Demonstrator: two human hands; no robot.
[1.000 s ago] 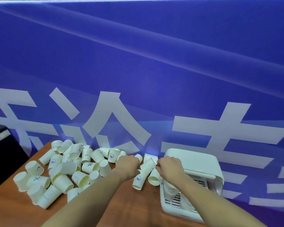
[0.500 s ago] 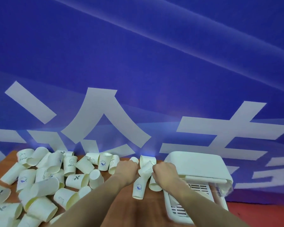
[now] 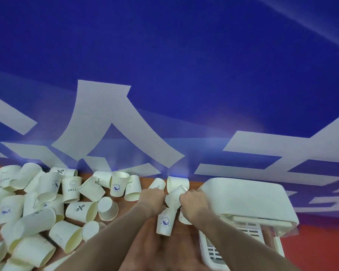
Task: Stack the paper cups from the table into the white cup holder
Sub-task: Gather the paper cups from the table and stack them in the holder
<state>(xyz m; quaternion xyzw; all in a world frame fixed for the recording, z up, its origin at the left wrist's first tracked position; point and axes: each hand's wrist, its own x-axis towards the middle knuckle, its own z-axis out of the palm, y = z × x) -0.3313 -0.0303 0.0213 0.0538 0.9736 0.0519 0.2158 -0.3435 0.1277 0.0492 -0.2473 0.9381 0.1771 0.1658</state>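
Observation:
My left hand (image 3: 152,200) and my right hand (image 3: 194,203) are both closed on a short stack of nested paper cups (image 3: 167,214) held between them above the brown table (image 3: 145,249); its lowest cup bears a blue whale print. A single cup (image 3: 177,183) lies just behind the hands. The white cup holder (image 3: 249,198) stands directly right of my right hand, its slotted tray (image 3: 213,253) reaching toward me. A big heap of loose paper cups (image 3: 47,208) covers the table's left half.
A blue banner (image 3: 164,75) with large white characters rises straight behind the table. Red floor (image 3: 321,247) shows past the table's right edge beside the holder. Bare tabletop lies between my forearms.
The view has tilted and shifted right, so the cup heap sits further left in frame. Both hands stay closed on the nested cups at the same spot beside the holder.

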